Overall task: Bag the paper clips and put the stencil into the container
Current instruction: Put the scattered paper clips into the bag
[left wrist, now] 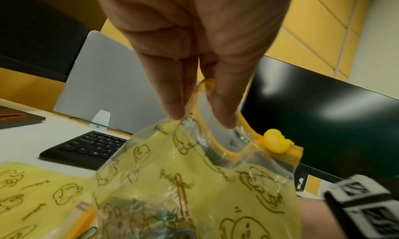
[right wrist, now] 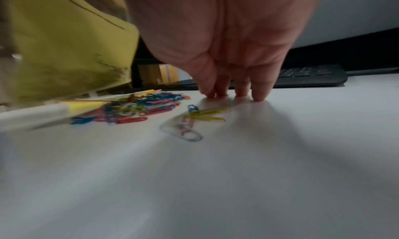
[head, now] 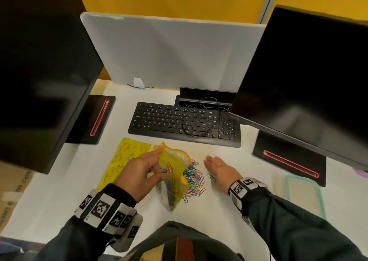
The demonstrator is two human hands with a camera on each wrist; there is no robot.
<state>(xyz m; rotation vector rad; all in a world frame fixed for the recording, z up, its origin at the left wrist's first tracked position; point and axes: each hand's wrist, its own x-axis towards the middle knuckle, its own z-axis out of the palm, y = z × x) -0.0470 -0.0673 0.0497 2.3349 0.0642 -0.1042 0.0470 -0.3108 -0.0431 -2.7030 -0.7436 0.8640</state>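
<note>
My left hand [head: 156, 162] holds up a yellow printed zip bag [head: 173, 173], pinching its orange rim between thumb and fingers [left wrist: 177, 109]. The bag's mouth gapes open, and some paper clips lie inside; a yellow slider [left wrist: 276, 142] sits on the zip. Under and right of the bag is a pile of coloured paper clips [head: 194, 176] on the white desk. My right hand [head: 216, 164] lies right of the pile with straight fingertips [right wrist: 258, 96] touching the desk and holding nothing. A few loose clips [right wrist: 190, 123] lie by it. A flat yellow printed sheet [head: 123, 159] lies left of the bag.
A black keyboard [head: 183, 123] with a cable over it lies behind the pile. Dark monitors stand left [head: 39, 71] and right [head: 308, 71], each with a black base. A clear container with a teal rim [head: 287, 189] stands at the right. A grey divider [head: 171, 53] closes the back.
</note>
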